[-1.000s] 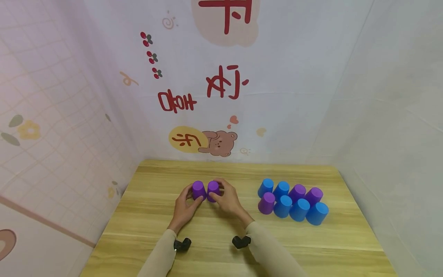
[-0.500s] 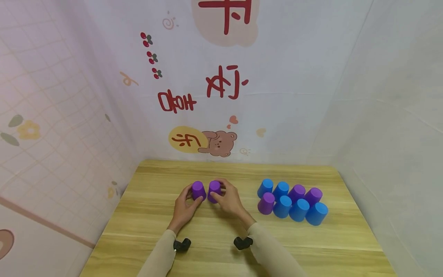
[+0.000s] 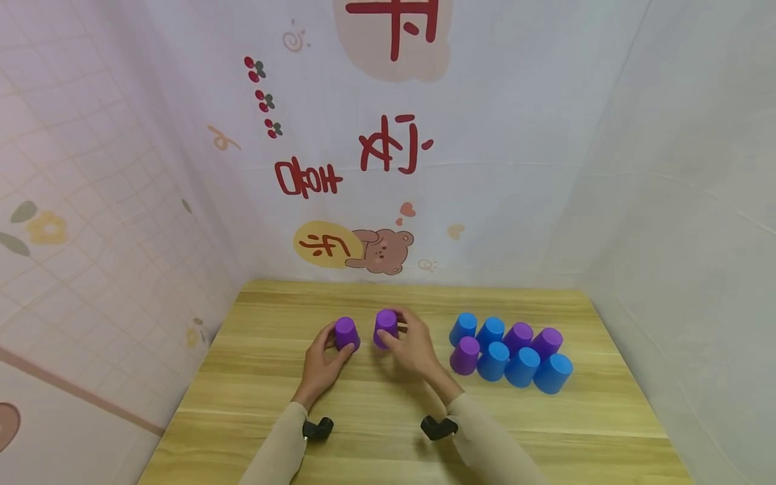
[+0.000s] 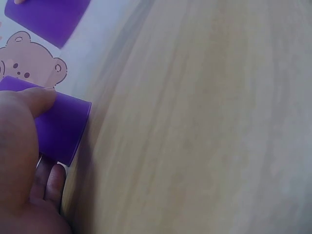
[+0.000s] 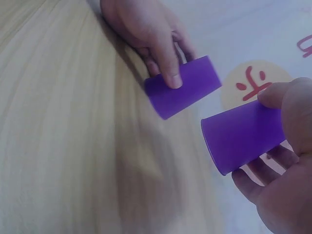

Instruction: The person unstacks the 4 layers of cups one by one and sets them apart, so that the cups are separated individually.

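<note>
Upside down on the table stands a purple cup (image 3: 346, 333), gripped between the thumb and fingers of my left hand (image 3: 322, 364). To its right, my right hand (image 3: 415, 345) holds a second purple cup (image 3: 385, 329), also bottom up. In the right wrist view this second cup (image 5: 243, 136) appears lifted off the table, its rim tilted toward the left. A gap separates the two cups. The left wrist view shows the left thumb across the first cup (image 4: 61, 124), with fingertips below it.
Right of my hands, two rows of upturned cups stand close together, among them a blue cup (image 3: 523, 367) and a purple cup (image 3: 465, 356). The wooden table (image 3: 364, 431) meets a printed cloth wall (image 3: 503, 229) at the back. Cloth also hangs at both sides.
My right hand has moved right and slightly up with its purple cup, widening the gap between the two cups. The left hand and its cup have stayed nearly still.
</note>
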Tool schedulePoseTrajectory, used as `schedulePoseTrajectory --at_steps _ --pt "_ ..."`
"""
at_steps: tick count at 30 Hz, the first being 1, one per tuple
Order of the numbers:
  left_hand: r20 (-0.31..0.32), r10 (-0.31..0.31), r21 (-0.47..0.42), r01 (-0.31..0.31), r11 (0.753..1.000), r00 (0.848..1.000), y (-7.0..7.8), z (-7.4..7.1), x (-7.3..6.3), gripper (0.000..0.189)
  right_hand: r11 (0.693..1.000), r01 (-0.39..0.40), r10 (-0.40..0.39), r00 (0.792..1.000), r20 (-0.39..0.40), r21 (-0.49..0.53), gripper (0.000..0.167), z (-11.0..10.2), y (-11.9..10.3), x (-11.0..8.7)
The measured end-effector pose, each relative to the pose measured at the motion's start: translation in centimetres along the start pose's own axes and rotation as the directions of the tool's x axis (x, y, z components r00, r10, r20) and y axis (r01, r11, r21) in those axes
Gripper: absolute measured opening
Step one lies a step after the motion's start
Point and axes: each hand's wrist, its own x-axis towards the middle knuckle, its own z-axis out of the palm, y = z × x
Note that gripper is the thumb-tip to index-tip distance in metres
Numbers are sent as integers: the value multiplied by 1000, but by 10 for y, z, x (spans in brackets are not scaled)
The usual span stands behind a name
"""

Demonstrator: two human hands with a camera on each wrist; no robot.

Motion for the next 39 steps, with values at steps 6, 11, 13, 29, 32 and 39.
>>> schedulePoseTrajectory --at_steps 6,11,13,29,32,39 --pt "-4 -1 25 2 1000 1000 1 1 -1 68 1000 22 -22 999 -31 -18 51 -13 -11 0" --pt "-9 8 25 -7 1000 1000 1 1 -1 67 999 34 -35 998 -49 -12 51 -22 -18 -1" --pt "-5 -4 17 4 1000 1000 0 1 -1 67 999 48 -49 997 -57 -14 50 -25 -21 -2" --pt "9 -23 5 23 1000 1000 1 0 -1 68 997 47 -54 993 -109 -65 54 -65 -39 -21" --pt "12 -31 2 31 1000 999 0 0 -1 69 997 36 -44 992 -119 -71 54 -77 -39 -27" --pt "2 -24 18 24 1000 1000 -1 2 -1 69 997 29 -39 988 -151 -67 55 -106 -35 -44"
